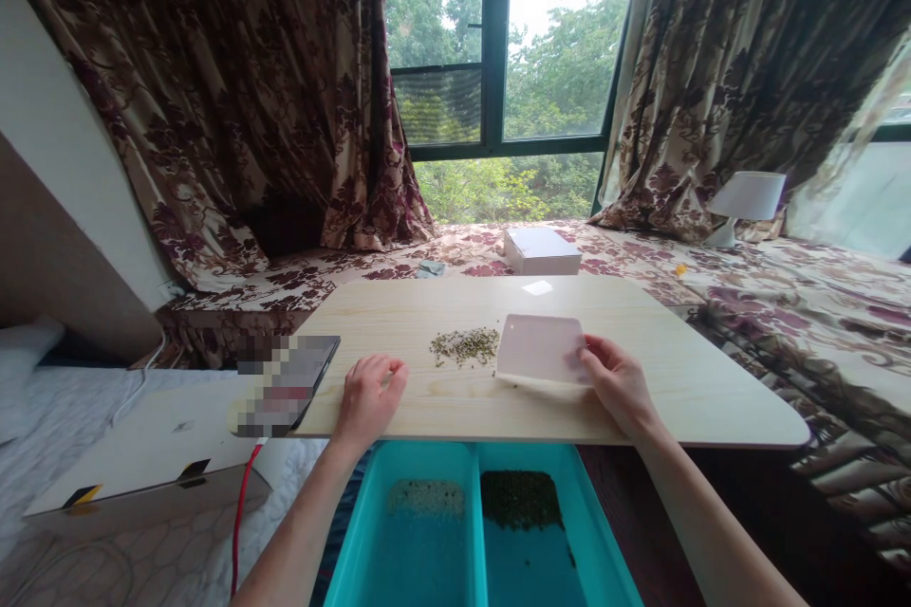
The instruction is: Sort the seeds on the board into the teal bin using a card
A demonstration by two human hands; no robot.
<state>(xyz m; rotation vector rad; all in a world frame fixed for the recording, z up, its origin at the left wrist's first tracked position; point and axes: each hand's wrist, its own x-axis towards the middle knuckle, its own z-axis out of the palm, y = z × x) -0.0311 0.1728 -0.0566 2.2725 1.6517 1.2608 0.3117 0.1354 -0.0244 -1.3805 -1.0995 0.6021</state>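
My right hand (618,383) grips the right edge of a flat white plastic scraper card (537,349) lying on the light wooden board (641,322). Just left of the card lies a small heap of greenish grains (465,344). My left hand (370,395) rests on the board near its front edge, fingers curled loosely, with nothing visible in them. Below the board's front edge stands a teal two-compartment bin (475,531); its left compartment holds pale grains (425,497), its right one dark green grains (520,499).
A dark phone (293,383), partly blurred, lies at the board's left end, with a red cable (240,522) below it. A white box (541,250) and a white lamp (744,201) sit behind on the patterned bedding. A cardboard box (149,455) is at the left.
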